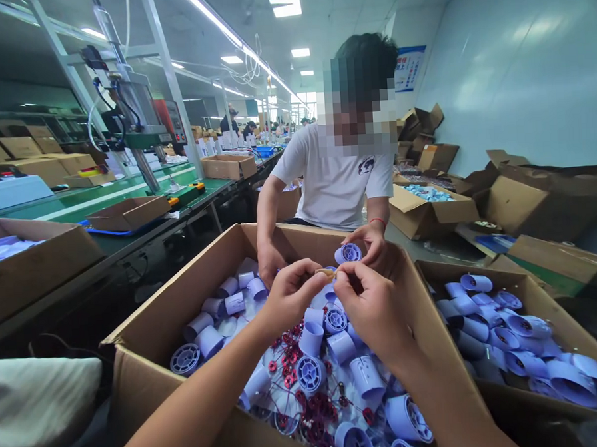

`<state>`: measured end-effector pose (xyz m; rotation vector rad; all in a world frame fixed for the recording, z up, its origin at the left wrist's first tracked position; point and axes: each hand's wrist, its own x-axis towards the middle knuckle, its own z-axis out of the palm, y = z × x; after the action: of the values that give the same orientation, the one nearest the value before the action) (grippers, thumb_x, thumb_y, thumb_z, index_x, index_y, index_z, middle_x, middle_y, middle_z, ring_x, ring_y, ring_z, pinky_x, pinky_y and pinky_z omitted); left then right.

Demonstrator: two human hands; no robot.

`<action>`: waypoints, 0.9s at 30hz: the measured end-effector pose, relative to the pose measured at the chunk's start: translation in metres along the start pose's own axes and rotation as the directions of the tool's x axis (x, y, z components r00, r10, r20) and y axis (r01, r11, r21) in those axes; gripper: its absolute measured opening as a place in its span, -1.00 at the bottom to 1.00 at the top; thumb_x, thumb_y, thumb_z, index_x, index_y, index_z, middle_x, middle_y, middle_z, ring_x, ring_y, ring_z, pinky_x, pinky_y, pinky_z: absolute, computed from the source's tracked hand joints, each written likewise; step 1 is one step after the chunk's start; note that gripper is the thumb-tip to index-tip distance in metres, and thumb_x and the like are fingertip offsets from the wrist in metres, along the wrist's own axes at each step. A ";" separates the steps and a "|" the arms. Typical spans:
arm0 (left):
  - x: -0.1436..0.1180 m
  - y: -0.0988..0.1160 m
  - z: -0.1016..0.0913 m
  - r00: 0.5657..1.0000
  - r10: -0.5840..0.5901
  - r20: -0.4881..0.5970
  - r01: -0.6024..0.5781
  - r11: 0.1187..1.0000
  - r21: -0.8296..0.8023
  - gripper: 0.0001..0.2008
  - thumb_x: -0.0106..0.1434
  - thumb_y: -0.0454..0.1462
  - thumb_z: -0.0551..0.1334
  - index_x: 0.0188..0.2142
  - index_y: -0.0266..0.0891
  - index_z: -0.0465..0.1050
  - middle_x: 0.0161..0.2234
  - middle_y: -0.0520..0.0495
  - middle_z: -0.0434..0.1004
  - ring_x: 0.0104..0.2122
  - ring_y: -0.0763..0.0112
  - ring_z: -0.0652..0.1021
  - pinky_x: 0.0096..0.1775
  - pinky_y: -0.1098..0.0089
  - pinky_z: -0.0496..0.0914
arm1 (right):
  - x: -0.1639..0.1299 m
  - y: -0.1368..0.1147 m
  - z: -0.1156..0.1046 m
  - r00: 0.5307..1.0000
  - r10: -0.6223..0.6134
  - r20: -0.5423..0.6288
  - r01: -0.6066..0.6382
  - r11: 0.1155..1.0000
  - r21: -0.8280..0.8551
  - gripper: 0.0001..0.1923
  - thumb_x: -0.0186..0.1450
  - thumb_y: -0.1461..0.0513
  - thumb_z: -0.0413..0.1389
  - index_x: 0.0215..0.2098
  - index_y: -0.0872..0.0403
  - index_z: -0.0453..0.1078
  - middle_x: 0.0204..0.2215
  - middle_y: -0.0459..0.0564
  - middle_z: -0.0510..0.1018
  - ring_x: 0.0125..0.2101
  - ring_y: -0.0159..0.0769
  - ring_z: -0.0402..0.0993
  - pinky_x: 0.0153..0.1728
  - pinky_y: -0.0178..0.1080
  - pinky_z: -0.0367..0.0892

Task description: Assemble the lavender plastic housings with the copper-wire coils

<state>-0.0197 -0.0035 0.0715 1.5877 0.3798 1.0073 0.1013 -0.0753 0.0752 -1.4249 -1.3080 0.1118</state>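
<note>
Over a large cardboard box point(193, 309), my left hand point(295, 290) and my right hand point(373, 303) meet with fingertips pinched. A small, soft-looking yellowish-tan piece point(325, 273) stretches between them, gripped at both ends; its exact kind cannot be made out. Beneath my hands lie many pale purple plastic cups point(311, 373) with spoked ends, tumbled in different directions. Among them are small red ring-shaped parts point(289, 371) on thin dark wires. Across the box, a co-worker's hand point(372, 243) holds another purple cup point(349, 253), while that person's other hand point(270, 261) reaches inside.
A second box point(431, 270) of purple cups stands at right. Behind it are a carton of light blue pieces point(430, 193) and heaped cardboard point(541, 191). On the left, a green workbench point(197, 192) carries a press machine point(137, 105) and a shallow carton point(128, 214).
</note>
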 end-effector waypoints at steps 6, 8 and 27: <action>0.005 -0.007 0.002 0.997 -0.057 -0.050 0.054 0.997 -0.051 -0.57 0.04 0.04 0.33 -0.44 -0.24 0.24 -0.58 0.16 0.22 -0.61 0.64 0.19 -0.57 0.56 0.09 | 0.000 0.009 0.002 0.961 0.158 0.228 -0.241 0.880 0.409 -0.71 0.18 0.06 0.03 -0.42 0.11 0.42 -0.69 -0.20 0.27 -0.66 -0.46 0.15 -0.67 -0.40 0.12; 0.006 -0.009 0.003 0.992 -0.032 -0.126 0.035 0.999 0.017 -0.58 0.04 0.01 0.34 -0.44 -0.24 0.24 -0.61 0.19 0.17 -0.62 0.65 0.15 -0.59 0.56 0.05 | 0.000 0.013 0.003 0.960 0.179 0.217 -0.258 0.865 0.430 -0.70 0.19 0.05 0.04 -0.40 0.12 0.44 -0.68 -0.19 0.28 -0.65 -0.46 0.16 -0.66 -0.40 0.12; 0.006 0.001 -0.006 0.989 0.149 -0.001 -0.135 0.897 0.421 -0.80 0.15 -0.23 0.20 -0.54 -0.28 0.43 -0.57 0.01 0.40 -0.54 0.50 0.35 -0.47 0.49 0.22 | 0.001 0.015 0.005 0.985 0.048 0.165 -0.073 0.986 0.151 -0.76 0.21 0.14 -0.01 -0.42 0.10 0.42 -0.58 -0.11 0.46 -0.63 -0.41 0.28 -0.62 -0.38 0.19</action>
<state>-0.0208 0.0043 0.0749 2.0123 0.5369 1.1162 0.1078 -0.0677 0.0627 -1.3434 -1.3553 0.3691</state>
